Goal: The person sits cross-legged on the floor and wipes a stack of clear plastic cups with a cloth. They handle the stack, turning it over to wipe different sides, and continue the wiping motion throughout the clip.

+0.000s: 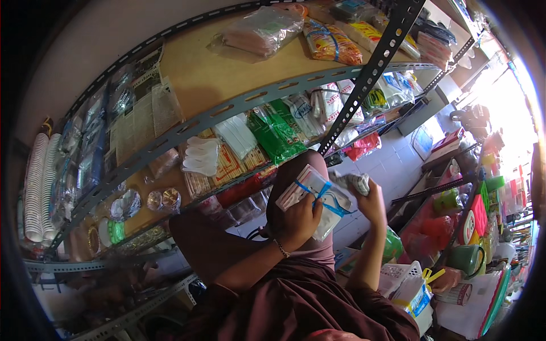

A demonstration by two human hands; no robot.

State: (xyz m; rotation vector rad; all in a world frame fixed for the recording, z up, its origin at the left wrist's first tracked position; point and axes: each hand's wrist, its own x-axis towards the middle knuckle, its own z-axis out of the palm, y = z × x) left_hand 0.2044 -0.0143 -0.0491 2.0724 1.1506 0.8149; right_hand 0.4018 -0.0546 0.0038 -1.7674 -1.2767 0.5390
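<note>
A flat bundle of white plastic packs (pixel 330 222), tied crosswise with a blue plastic string (pixel 323 190), lies across my raised knee. My left hand (pixel 300 221) grips it, thumb and fingers on its face near the knot. Just to the right, my right hand (pixel 370 200) pinches a crumpled grey-white cloth (pixel 359 183). That cloth hangs close to the bundle's upper right edge; whether they touch I cannot tell.
A slotted-metal shelf rack (pixel 239 108) stands ahead, holding white plastic spoons (pixel 200 155), green packets (pixel 277 130) and stacked paper cups (pixel 36 187). One perforated upright (pixel 375 68) rises near my knee. To the right are a white plastic basket (pixel 399 277) and a green mug (pixel 465 260).
</note>
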